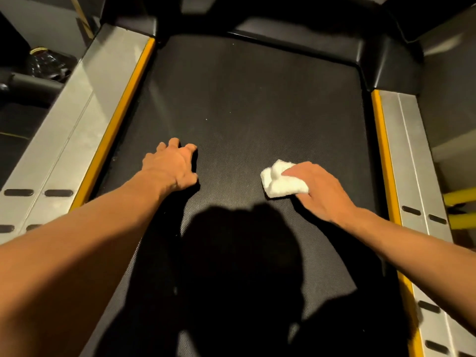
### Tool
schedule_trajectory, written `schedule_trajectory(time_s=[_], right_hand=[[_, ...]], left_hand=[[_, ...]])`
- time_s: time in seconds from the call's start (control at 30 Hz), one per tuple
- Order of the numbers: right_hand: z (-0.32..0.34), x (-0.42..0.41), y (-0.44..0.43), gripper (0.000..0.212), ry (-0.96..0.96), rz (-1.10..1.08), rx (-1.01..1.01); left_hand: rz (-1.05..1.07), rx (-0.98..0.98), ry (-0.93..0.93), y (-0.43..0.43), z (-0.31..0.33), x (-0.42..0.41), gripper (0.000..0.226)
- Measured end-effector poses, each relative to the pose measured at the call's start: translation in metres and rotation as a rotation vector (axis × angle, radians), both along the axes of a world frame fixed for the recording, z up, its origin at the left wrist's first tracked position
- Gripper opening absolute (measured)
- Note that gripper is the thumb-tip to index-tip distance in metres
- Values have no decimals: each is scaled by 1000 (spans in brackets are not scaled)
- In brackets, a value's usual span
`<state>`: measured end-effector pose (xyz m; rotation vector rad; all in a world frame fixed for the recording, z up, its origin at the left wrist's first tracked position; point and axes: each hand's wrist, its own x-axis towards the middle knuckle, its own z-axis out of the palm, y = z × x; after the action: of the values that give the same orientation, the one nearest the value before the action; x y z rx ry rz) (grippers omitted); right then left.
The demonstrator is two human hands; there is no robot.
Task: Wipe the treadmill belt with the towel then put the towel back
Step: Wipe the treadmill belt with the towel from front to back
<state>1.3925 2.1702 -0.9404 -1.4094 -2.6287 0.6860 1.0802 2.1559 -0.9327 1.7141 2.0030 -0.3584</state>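
Wiping step in hand: the bunched towel [279, 182] is grasped and pressed onto the treadmill belt [244, 99], right of centre, by the right hand [319, 188]. The left hand [171, 166] is braced on the belt, grasping nothing. Further strokes are judged needed; open belt ahead is bounded by yellow edge strips [117, 117] and the motor cover [309, 45]

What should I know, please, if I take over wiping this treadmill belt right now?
Left hand rests on the treadmill belt, holding nothing.
Right hand grips the white towel, pressed against the belt's right half.
Done: towel is on the belt; how much is wiped cannot be told.
Left: finish the belt, then return the towel; its place is out of view.
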Motion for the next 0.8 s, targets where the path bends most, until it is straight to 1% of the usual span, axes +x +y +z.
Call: schedule_trajectory(time_s=[0.1,0.17,0.23,0.3,0.33,0.4,0.47,0.53,0.6,0.67,0.7,0.73,0.77,0.8], right_hand=[[-2,22,26,16,18,-162,99],[-8,34,29,24,-14,-224,135],[-12,33,9,34,-18,-147,130],[-14,29,-13,35,12,-34,94],[-14,29,-13,37,25,-38,88],[-14,34,4,43,7,-137,120],[-14,45,23,39,-27,-251,150],[-13,47,22,29,-61,-275,164],[-9,37,3,28,-52,-206,142],[-1,29,-15,21,-12,-74,37],[2,30,-15,18,8,-56,8],[3,33,-10,23,22,-88,17],[0,44,0,33,41,-149,55],[0,55,10,42,20,-228,109]], left_hand=[[-60,69,17,-4,-1,6,65],[-115,103,23,-3,-1,13,63],[-139,98,6,0,0,19,64],[-130,51,-10,2,2,26,66],[-132,25,0,3,2,28,67],[-139,-17,35,4,1,34,69],[-135,-46,54,5,2,39,72],[-136,-62,59,7,4,42,75],[-147,-66,66,9,7,41,78],[-150,-80,70,9,11,39,80],[-150,-88,70,9,11,39,81],[-150,-95,70,9,12,38,82],[-147,-102,69,8,12,39,83],[-145,-106,70,6,12,41,83]])
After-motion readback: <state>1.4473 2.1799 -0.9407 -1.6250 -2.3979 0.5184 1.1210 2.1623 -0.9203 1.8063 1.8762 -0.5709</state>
